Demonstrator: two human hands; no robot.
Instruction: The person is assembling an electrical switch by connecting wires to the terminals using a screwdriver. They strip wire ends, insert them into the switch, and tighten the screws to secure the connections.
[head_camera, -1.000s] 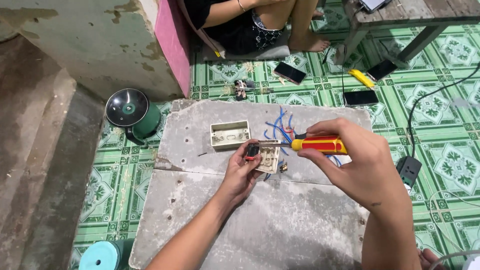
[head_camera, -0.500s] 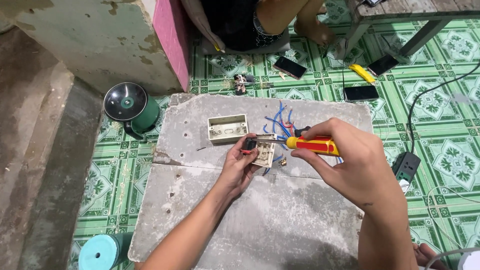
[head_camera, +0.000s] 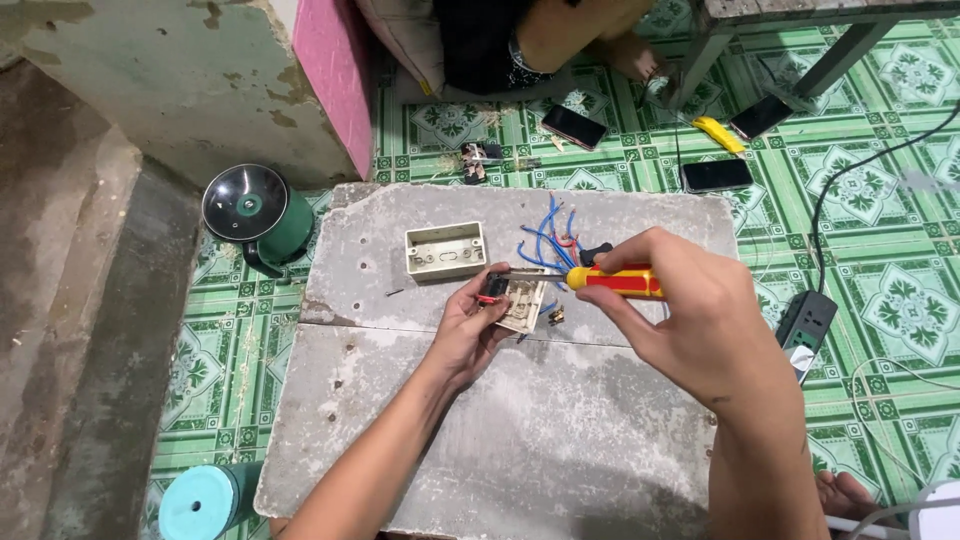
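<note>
Green patterned floor tiles (head_camera: 870, 190) w/ a rough grey concrete slab (head_camera: 520, 440) laid on them as work surface. Left hand (head_camera: 472, 325) clenched on a small switch plate (head_camera: 520, 300), pinched betw. thumb & fingers just above the slab, near its middle crack. Right hand (head_camera: 690, 310) wrapped tight round a red-yellow screwdriver (head_camera: 610, 281); its shaft runs left, tip at the plate's top edge by the left thumb. Blue wires (head_camera: 548, 240) fan up from behind the plate, one red among them. Beige wall box (head_camera: 446, 250) sits open side up just left of the wires, apart from both hands. Small brass bit (head_camera: 556, 316) lies beside the plate. Off the slab: green lamp (head_camera: 258, 212) at upper left, teal roll (head_camera: 200, 502) at lower left, power strip (head_camera: 806, 325) at right, phones (head_camera: 716, 175) & yellow cutter (head_camera: 720, 134) on tiles beyond. Another person's legs (head_camera: 560, 35) at top.
</note>
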